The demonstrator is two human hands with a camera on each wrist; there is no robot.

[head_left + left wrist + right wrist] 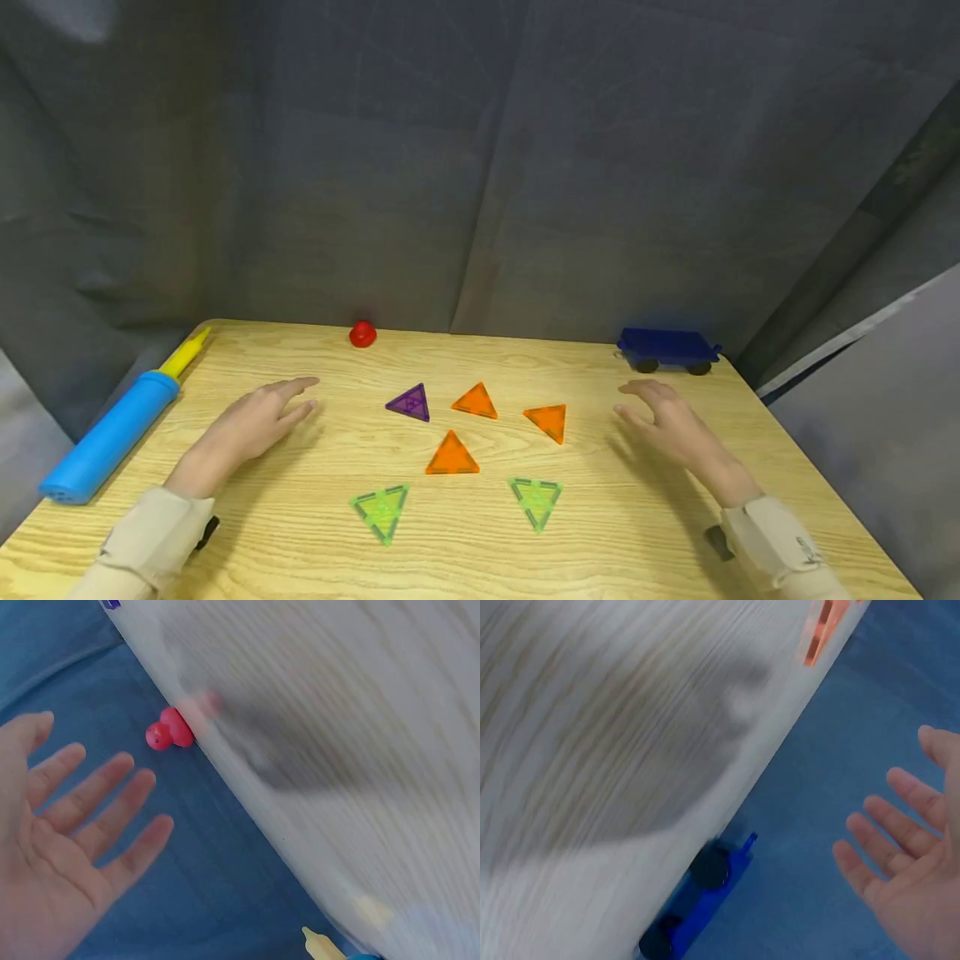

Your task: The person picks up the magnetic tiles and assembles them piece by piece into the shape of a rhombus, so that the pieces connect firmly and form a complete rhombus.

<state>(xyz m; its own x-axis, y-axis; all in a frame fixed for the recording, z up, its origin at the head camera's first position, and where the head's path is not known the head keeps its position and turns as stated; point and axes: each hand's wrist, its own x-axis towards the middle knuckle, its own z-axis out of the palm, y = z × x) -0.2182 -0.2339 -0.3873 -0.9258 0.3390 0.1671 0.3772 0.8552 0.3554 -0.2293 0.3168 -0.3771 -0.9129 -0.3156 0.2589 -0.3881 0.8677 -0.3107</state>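
My left hand (251, 423) hovers above the left half of the table, its fingers extended and holding nothing. Over the right half, my right hand (671, 423) is likewise spread and holds nothing. Between them lie flat triangular tiles: a purple triangle (412, 403), three orange ones, among them the front orange triangle (452, 456) and the right orange triangle (550, 422), and two light green ones, a left green triangle (381, 512) and a right green triangle (536, 502). Both wrist views show the palms with fingers apart.
A blue hand pump (112, 437) with a yellow nozzle lies along the table's left edge. At the back edge sit a small red toy (171, 729) and a dark blue wheeled wagon (667, 348). A dark curtain (480, 167) hangs behind the wooden table (300, 550).
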